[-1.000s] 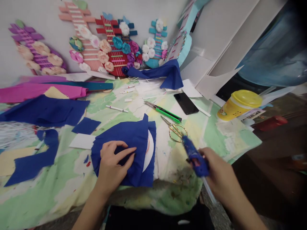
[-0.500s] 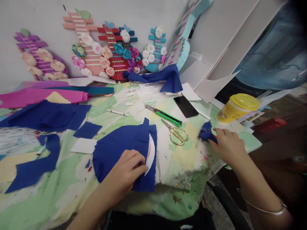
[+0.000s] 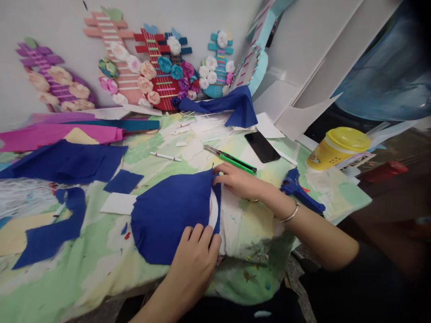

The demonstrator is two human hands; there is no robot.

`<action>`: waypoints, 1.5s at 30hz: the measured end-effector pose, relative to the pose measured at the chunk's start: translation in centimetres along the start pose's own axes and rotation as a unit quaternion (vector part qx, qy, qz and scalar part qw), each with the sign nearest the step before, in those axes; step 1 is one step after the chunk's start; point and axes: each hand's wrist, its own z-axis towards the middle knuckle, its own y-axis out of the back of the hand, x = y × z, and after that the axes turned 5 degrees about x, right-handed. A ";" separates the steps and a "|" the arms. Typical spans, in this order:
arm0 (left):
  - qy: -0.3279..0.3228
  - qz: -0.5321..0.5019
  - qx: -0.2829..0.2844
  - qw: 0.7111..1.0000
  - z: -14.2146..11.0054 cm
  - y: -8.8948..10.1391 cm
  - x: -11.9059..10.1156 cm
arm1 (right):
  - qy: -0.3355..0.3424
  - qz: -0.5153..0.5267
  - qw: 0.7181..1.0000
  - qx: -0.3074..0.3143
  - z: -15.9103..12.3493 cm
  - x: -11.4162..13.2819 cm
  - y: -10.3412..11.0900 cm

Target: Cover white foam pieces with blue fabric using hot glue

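A piece of dark blue fabric (image 3: pixel 171 211) covers a rounded white card (image 3: pixel 213 213), whose curved edge shows at the right. My left hand (image 3: pixel 198 251) is closed over the fabric's near right edge, fingers bent and thumb hidden. At the far right corner, my right hand (image 3: pixel 235 179) pinches the fabric between thumb and fingers. To the right of my right forearm lies a blue glue gun (image 3: pixel 301 192), which neither hand touches. The gold scissors are almost wholly covered by my right wrist.
A green utility knife (image 3: pixel 232 160) and a black phone (image 3: pixel 262 146) lie beyond my right hand. A yellow lidded tub (image 3: pixel 340 148) stands at the right. Blue fabric scraps (image 3: pixel 63 161) spread over the left side. Several flower-covered paper instruments (image 3: pixel 161 85) lean on the wall.
My right hand has let go of the glue gun, leaving it on the table, and has moved left to the fabric's far corner. My left hand has shifted slightly right and nearer along the edge.
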 end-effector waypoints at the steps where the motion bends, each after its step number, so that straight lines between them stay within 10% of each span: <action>1: -0.014 0.000 -0.017 1.000 -0.2 -0.3 0.3 | 0.003 -0.002 1.000 0.001 0.1 -0.1 -0.3; 22: -0.064 -0.205 -0.084 0.973 -3.2 0.2 2.9 | -0.003 0.083 0.996 0.005 0.5 0.4 -1.4; 34: 0.095 -0.037 -0.096 0.990 -0.3 -0.2 0.2 | -0.032 0.190 0.981 -0.013 0.4 1.0 -1.4; 45: 0.102 -0.035 -0.082 0.991 0.4 -0.3 0.0 | -0.046 0.211 0.976 -0.002 0.5 0.4 -1.9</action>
